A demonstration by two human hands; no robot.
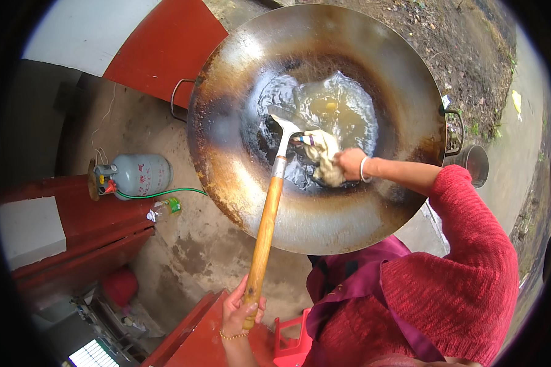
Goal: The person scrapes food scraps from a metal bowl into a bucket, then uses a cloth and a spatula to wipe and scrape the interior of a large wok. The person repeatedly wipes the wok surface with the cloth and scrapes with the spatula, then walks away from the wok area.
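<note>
A large steel wok (390, 55) with brown burn stains holds shallow, rippling liquid (344, 110) at its bottom. My left hand (243, 305) grips the end of the wooden handle of a wok spatula (268, 220) near the lower edge of the view. The spatula's metal blade lies in the wok, at the left of the liquid. Inside the wok, my right hand (351, 164) is closed on a wet, bunched whitish cloth (323, 151), just right of the blade. The cloth has a dark stripe and is partly blurred.
A grey gas cylinder (142, 174) with a green hose (183, 189) stands left of the wok, by a plastic bottle (170, 206). Below are a red stool (291, 339) and a red panel (202, 335). A metal pot (477, 166) sits beyond the wok's right handle (461, 133).
</note>
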